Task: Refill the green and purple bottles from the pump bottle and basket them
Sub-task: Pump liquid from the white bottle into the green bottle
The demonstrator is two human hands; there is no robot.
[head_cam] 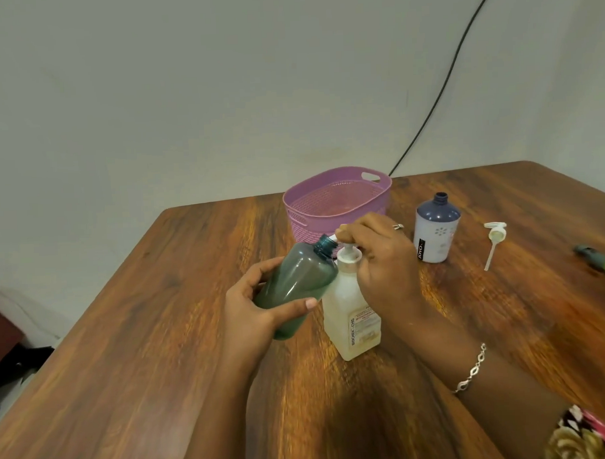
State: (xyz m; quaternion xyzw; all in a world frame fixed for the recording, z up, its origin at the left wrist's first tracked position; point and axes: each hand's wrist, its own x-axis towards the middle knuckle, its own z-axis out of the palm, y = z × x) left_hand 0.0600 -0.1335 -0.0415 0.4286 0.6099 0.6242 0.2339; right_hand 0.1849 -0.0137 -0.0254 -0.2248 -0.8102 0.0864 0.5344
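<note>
Filling step: green bottle [296, 284] gripped tilted by left hand [252, 310], pump bottle [352, 317] head gripped by right hand [381, 257]. Next: mouth kept under nozzle.

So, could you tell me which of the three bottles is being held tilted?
The green bottle: the left hand holds it tilted, off the table. The pump bottle and the purple bottle stand upright on it.
</note>
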